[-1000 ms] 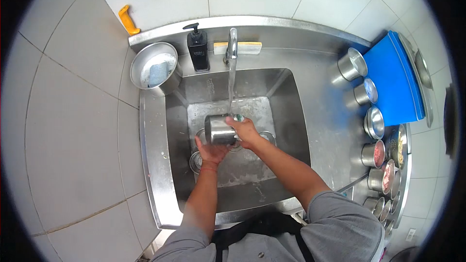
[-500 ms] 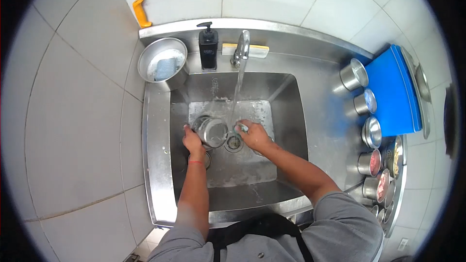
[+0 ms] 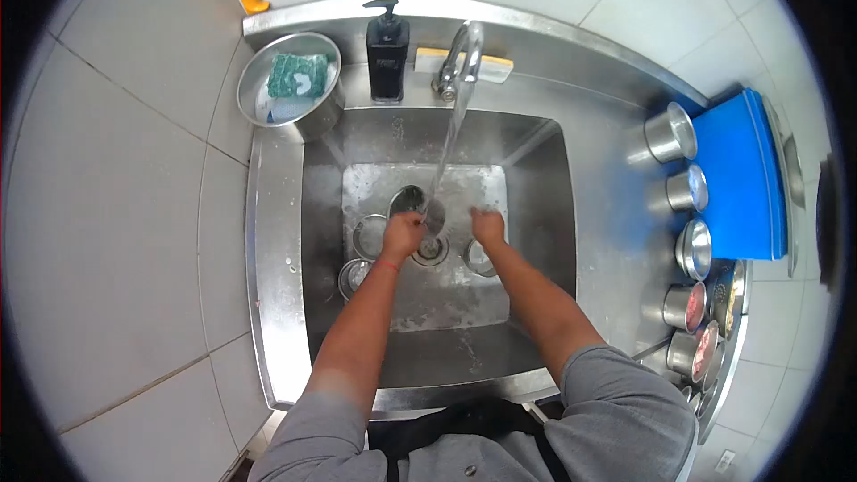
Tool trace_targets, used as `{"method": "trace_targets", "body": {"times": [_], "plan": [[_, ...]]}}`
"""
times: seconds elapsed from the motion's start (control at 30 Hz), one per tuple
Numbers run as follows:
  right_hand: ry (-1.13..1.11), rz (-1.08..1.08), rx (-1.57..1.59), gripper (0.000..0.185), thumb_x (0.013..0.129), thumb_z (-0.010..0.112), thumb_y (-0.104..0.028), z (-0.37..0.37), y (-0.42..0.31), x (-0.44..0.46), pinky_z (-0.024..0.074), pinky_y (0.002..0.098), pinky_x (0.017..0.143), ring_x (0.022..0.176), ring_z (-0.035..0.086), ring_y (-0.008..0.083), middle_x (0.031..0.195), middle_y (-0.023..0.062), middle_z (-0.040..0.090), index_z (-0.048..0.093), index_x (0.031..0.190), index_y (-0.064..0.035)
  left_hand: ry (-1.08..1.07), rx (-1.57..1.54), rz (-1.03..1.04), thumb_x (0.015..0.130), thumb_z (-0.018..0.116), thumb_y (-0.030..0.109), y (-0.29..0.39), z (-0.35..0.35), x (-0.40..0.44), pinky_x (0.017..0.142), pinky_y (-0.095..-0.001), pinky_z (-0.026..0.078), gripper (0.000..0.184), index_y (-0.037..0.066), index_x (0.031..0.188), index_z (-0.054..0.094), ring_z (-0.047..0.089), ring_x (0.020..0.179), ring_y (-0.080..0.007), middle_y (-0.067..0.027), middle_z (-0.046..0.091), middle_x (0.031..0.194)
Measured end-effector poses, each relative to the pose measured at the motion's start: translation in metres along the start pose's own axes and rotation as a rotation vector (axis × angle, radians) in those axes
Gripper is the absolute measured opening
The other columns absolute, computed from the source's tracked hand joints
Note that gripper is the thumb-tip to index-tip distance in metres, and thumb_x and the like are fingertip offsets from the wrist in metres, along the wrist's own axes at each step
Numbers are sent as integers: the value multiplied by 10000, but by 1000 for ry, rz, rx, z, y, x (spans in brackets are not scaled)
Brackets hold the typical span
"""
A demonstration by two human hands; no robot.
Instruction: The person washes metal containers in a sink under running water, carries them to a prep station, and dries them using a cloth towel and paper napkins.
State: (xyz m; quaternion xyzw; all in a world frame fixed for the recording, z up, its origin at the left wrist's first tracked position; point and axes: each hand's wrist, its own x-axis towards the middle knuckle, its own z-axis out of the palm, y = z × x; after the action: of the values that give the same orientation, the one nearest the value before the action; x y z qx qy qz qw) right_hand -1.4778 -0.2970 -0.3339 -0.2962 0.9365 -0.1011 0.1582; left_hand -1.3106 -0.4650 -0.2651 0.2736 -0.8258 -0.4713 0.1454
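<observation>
While water point(image 3: 453, 129) runs, left hand point(image 3: 404, 236) holds steel container point(image 3: 406, 200) in sink point(image 3: 446, 308)

As the stream falls from the curved faucet point(image 3: 470, 43), it reaches the side of the container which is toward the right hand point(image 3: 487, 228). The left fingers are closed on the container, with its dark inside partly in view; its edges are blurred, so I cannot tell exactly how it is tilted. It is over the sink floor, just beside the drain point(image 3: 430, 251).

The right hand is on the other side of the stream, well apart from the container, and its fingers are bent. I cannot tell if they are pressed together or a little apart. Just below this hand, a round metal piece point(image 3: 479, 259) lies on the sink floor. Two other round pieces, one point(image 3: 367, 239) beside the left hand and one point(image 3: 351, 279) near the left wall, lie there also.

On the left back corner stands a steel pot point(image 3: 331, 107), inside which are a green sponge point(image 3: 290, 78) with some foam and a bluish pad point(image 3: 290, 109). Near it, a black pump bottle point(image 3: 387, 58) is upright. Along the right side of the counter, small metal containers point(image 3: 661, 137) make a row beside a blue board point(image 3: 736, 174).
</observation>
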Motion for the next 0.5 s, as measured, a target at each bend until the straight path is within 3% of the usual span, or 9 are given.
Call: {"method": "trace_targets", "body": {"times": [0.03, 0.13, 0.2, 0.23, 0.27, 0.33, 0.4, 0.47, 0.5], "plan": [[-74, 597, 483, 618, 879, 524, -536, 23, 18, -19, 477, 404, 816, 894, 639, 354, 920, 228, 664, 666, 956, 61, -110, 128, -9, 739, 618, 160, -5, 7, -9, 631, -437, 493, 134, 73, 813, 688, 630, 708, -355, -183, 638, 747], [-381, 878, 500, 694, 879, 496, -583, 16, 14, -55, 442, 433, 892, 1014, 611, 361, 1042, 266, 639, 639, 1031, 78, -365, 536, 87, 732, 629, 184, -49, 46, -56, 679, -461, 519, 132, 81, 777, 700, 636, 700, -372, -164, 660, 744], [-300, 630, 573, 664, 872, 542, -530, 41, 5, -55, 418, 454, 930, 1045, 598, 371, 1045, 287, 626, 593, 1109, 88, -469, 591, 118, 738, 620, 182, -69, 50, -90, 730, -461, 510, 158, 54, 808, 680, 631, 769, -381, -171, 655, 823], [-303, 623, 577, 664, 872, 542, -530, 45, -7, -53, 418, 454, 930, 1045, 598, 371, 1045, 287, 626, 593, 1109, 88, -465, 596, 115, 738, 620, 182, -72, 51, -98, 730, -461, 510, 158, 54, 808, 680, 631, 769, -381, -171, 655, 823], [-244, 297, 311, 594, 867, 559, -471, 49, -23, -58, 429, 452, 923, 1058, 590, 368, 1043, 283, 623, 591, 1117, 67, -439, 507, 111, 739, 617, 176, -74, 53, -108, 752, -458, 502, 170, 42, 832, 666, 618, 835, -373, -174, 639, 873], [-193, -28, 49, 528, 862, 576, -412, 49, -53, -65, 439, 451, 917, 1071, 582, 366, 1041, 279, 620, 588, 1125, 46, -421, 418, 96, 740, 614, 170, -67, 45, -114, 774, -455, 493, 186, 30, 855, 651, 605, 901, -365, -177, 623, 924], [-527, -30, 48, 351, 841, 566, -253, 43, -82, -54, 457, 449, 906, 1121, 544, 363, 1069, 249, 611, 616, 1068, 10, -206, 364, 139, 755, 590, 106, -48, 7, -94, 809, -452, 476, 159, 29, 888, 632, 564, 993, -337, -175, 585, 959], [-507, -131, 68, 304, 819, 552, -183, 53, -99, -54, 466, 449, 895, 1113, 547, 364, 1075, 218, 618, 621, 1056, -7, -145, 608, -12, 783, 555, 45, -81, -17, -86, 865, -459, 476, 302, 65, 1079, 609, 553, 1048, -349, -183, 544, 1171], [-477, -241, 75, 278, 796, 538, -114, 57, -106, -53, 474, 448, 883, 1105, 550, 364, 1081, 187, 625, 626, 1044, -24, -148, 609, -10, 783, 555, 45, -90, -32, -87, 865, -459, 476, 302, 65, 1079, 609, 553, 1048, -349, -183, 544, 1171]]}}
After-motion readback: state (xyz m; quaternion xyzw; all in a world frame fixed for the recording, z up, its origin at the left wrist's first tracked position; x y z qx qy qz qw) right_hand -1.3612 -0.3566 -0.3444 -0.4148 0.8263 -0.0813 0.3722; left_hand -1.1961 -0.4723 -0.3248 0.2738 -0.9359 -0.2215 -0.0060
